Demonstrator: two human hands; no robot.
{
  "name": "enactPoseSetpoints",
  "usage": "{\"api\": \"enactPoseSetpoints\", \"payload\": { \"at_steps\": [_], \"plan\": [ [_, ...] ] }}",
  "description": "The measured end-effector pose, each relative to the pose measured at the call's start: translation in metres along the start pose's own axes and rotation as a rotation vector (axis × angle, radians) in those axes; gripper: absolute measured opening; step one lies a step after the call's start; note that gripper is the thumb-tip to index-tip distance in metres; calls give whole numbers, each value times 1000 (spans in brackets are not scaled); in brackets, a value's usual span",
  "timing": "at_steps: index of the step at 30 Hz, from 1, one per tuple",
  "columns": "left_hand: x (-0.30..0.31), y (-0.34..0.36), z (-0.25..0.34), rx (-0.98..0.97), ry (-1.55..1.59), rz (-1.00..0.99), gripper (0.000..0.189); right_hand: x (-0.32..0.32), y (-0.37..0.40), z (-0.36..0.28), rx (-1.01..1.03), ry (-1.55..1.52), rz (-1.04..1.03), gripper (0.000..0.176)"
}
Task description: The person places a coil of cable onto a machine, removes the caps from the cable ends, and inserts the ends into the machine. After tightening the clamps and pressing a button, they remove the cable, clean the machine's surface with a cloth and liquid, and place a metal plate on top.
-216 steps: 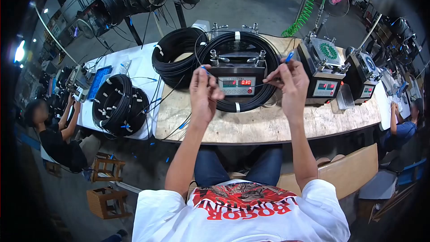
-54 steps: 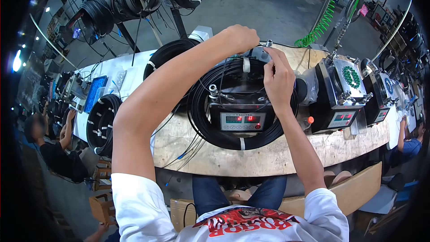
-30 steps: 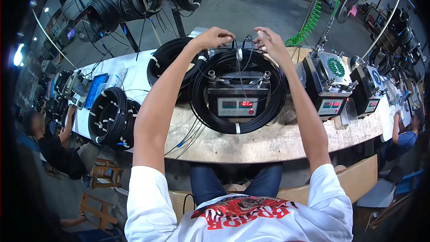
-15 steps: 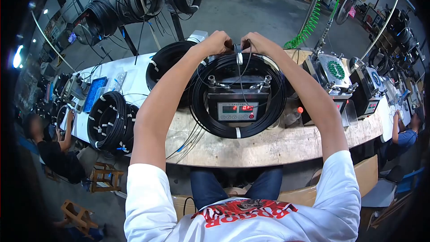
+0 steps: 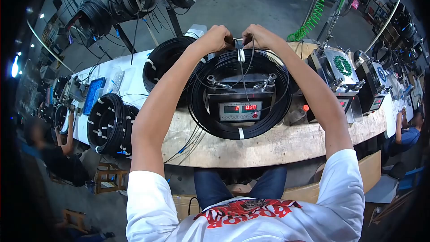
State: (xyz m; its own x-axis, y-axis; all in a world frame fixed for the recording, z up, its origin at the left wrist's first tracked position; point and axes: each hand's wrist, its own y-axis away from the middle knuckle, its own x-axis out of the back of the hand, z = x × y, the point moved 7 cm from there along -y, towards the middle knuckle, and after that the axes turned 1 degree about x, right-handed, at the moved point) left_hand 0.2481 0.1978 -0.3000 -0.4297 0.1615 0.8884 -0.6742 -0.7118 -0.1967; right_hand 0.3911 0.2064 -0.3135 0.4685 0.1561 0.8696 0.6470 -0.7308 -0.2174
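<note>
My left hand (image 5: pixel 219 39) and right hand (image 5: pixel 256 38) sit just apart at the far top of the black cable coil (image 5: pixel 219 130), either side of the upper white band (image 5: pixel 241 56). My fingers are curled in on both sides, but the tips are hidden – I cannot tell what they pinch, or how firmly. The coil lies around the front machine (image 5: pixel 240 111) on the wooden table (image 5: pixel 210 152), its display panel showing through the ring.

I judge the coil fairly heavy as a bundle, springy and smooth-jacketed, each turn stiff yet bendable; a sharp kink could harm it. The banded spots look the best place to take hold, where the turns sit tight together.

A loose strand (image 5: pixel 244 83) hangs across the opening and could snag on the left metal knob (image 5: pixel 211 79) or right metal knob (image 5: pixel 272 79). Another coil (image 5: pixel 154 62) crowds my left forearm from behind – and a plastic bottle (image 5: pixel 295 115) stands on the right, near the ring and below my right forearm.
</note>
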Motion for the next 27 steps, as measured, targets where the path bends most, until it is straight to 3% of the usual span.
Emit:
{"api": "enactPoseSetpoints", "payload": {
  "at_steps": [2,6,9,10,13,16,19,23,26,27],
  "plan": [
    [-5,1,-8,-8,-20,10,26,-7,1,11,-74,-30,-4,24],
    [-2,10,-14,134,273,-56,37,-1,9,5,-35,22,-50,25],
    [27,42,21,120,149,358,33,18,14,15,-251,-164,-96,26],
    [27,55,31,122,177,519,33,34,8,23,-8,32,132,28],
    [11,77,45,100,72,723,32,38,4,49,-144,298,201,35],
    [8,84,57,127,9,781,38,21,10,46,-691,200,-146,56],
    [9,87,62,134,-87,824,40,14,-7,42,-718,376,-179,70],
    [10,85,64,118,-186,824,40,11,-28,80,-728,303,-266,50],
    [8,84,65,129,-241,826,40,6,-8,124,-959,-116,-221,38],
    [8,84,66,132,-257,828,41,3,-1,130,-907,-269,-151,35]
  ]
}}
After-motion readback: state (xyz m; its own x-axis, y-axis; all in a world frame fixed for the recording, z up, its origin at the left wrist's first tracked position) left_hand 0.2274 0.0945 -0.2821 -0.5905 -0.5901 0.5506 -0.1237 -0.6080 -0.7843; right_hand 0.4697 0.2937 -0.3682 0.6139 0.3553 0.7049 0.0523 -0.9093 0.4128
